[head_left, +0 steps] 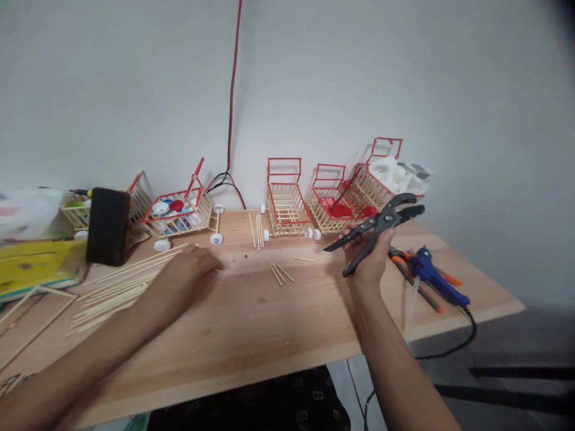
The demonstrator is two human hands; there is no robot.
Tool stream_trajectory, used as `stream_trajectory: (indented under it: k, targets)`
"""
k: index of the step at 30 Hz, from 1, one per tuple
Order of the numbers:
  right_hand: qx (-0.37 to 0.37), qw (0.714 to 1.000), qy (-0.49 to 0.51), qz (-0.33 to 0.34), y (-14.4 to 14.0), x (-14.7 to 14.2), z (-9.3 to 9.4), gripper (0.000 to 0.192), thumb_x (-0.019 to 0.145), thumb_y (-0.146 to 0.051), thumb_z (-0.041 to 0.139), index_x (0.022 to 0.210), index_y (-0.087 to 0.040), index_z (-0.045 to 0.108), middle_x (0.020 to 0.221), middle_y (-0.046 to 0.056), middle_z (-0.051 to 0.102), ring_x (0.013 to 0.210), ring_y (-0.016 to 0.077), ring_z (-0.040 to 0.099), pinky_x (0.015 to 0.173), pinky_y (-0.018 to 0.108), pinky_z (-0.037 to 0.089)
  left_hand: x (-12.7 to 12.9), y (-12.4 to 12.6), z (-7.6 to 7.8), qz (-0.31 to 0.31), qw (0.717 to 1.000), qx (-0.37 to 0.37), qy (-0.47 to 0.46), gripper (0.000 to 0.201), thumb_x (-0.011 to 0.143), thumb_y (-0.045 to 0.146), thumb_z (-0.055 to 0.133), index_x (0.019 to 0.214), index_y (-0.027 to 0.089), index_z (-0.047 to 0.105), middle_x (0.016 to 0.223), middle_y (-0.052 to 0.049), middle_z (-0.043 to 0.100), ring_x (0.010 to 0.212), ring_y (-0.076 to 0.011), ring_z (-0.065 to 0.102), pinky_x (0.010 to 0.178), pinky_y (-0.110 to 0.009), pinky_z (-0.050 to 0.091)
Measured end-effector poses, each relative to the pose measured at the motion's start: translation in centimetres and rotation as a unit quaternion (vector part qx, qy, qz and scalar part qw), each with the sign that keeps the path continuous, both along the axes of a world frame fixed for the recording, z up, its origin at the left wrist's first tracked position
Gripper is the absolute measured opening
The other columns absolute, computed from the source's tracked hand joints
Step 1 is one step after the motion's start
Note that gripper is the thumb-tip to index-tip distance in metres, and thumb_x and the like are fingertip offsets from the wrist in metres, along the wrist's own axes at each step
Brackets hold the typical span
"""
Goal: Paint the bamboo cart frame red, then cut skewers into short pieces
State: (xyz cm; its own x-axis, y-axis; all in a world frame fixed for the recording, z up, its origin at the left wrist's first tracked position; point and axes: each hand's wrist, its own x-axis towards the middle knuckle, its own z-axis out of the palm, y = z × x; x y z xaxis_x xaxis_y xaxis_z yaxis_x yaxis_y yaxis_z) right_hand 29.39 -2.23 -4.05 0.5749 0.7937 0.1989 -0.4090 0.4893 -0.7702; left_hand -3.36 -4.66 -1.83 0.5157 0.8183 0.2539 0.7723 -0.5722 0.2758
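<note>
The right hand point(371, 260) is raised just above the wooden surface point(251, 335), right of centre in the frame. Its fingers are closed around the lower handle of a pair of black cutters point(375, 230). The cutters point toward the upper right, with the handles spread apart toward the lower left. The jaws appear closed, though the view is too small to confirm this.

The left hand point(191, 269) rests palm down on the surface, left of centre. Its fingers are loosely curled and grip nothing. The fingertips lie at the end of a spread of thin wooden sticks point(117, 290), which fans out toward the lower left of the frame. Whether the fingertips touch the nearest stick cannot be determined.

Three short stick pieces point(281, 273) lie between the two hands, at the centre of the frame. Further short sticks point(257, 230) lie behind them, close to the wall.

A blue glue gun point(433, 275) lies on the surface at the right, just beside the right hand. Its black cord runs off the front edge. An orange-handled tool point(417, 281) lies partly beneath the glue gun.

A row of small stick-built carts with red frames stands along the wall. One empty cart point(285, 200) stands at the centre. One cart point(179, 209) at the left holds bottle caps. A black block point(108, 226) stands upright at the left. A yellow book point(33, 266) lies at the far left edge.
</note>
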Motion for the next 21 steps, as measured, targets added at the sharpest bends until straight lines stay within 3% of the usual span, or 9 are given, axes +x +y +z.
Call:
stream_trajectory:
  k: [3, 6, 10, 15, 21]
  targets:
    - [0.014, 0.999, 0.024, -0.018, 0.1, 0.4, 0.0, 0.051, 0.078, -0.069, 0.048, 0.075, -0.019, 0.062, 0.073, -0.001, 0.066, 0.065, 0.0112, 0.062, 0.062, 0.024, 0.051, 6.1, 0.3, -0.3, -0.035, 0.999, -0.005, 0.025, 0.02, 0.088, 0.016, 0.05, 0.093, 0.017, 0.069, 0.09, -0.007, 0.068, 0.088, -0.0218, 0.057, 0.08, -0.034, 0.044]
    - [0.021, 0.998, 0.042, -0.034, 0.2, 0.8, 0.0, 0.05, 0.081, -0.067, 0.045, 0.071, -0.02, 0.06, 0.071, -0.001, 0.065, 0.065, 0.0119, 0.062, 0.063, 0.025, 0.052, 12.0, 1.3, -1.4, -0.113, 0.992, 0.012, 0.061, 0.019, 0.089, 0.012, 0.049, 0.093, 0.015, 0.067, 0.093, -0.008, 0.064, 0.091, -0.022, 0.056, 0.08, -0.033, 0.045]
    - [0.029, 0.998, 0.041, -0.048, 0.2, 1.1, 0.0, 0.049, 0.084, -0.065, 0.041, 0.069, -0.022, 0.06, 0.07, -0.001, 0.064, 0.067, 0.0128, 0.062, 0.069, 0.028, 0.052, 17.0, 2.7, -2.9, -0.133, 0.982, 0.036, 0.132, 0.017, 0.086, 0.005, 0.047, 0.091, 0.011, 0.062, 0.095, -0.012, 0.061, 0.089, -0.0236, 0.056, 0.074, -0.033, 0.047]
    - [0.029, 0.997, 0.065, -0.026, 0.2, 1.1, 0.1, 0.049, 0.082, -0.066, 0.044, 0.068, -0.021, 0.057, 0.072, 0.0, 0.066, 0.065, 0.0135, 0.062, 0.067, 0.029, 0.053, 18.9, 3.6, -3.3, -0.121, 0.978, 0.032, 0.169, 0.019, 0.086, 0.003, 0.044, 0.098, 0.008, 0.058, 0.101, -0.015, 0.06, 0.096, -0.0273, 0.056, 0.074, -0.036, 0.047]
    - [0.001, 0.999, 0.046, -0.028, 0.3, 1.3, -0.2, 0.049, 0.081, -0.067, 0.043, 0.065, -0.023, 0.057, 0.074, 0.001, 0.066, 0.066, 0.0156, 0.063, 0.066, 0.031, 0.053, 17.9, 3.2, -4.1, -0.128, 0.982, 0.037, 0.135, 0.021, 0.087, 0.002, 0.038, 0.097, 0.011, 0.054, 0.098, -0.014, 0.06, 0.089, -0.0257, 0.055, 0.072, -0.035, 0.046]
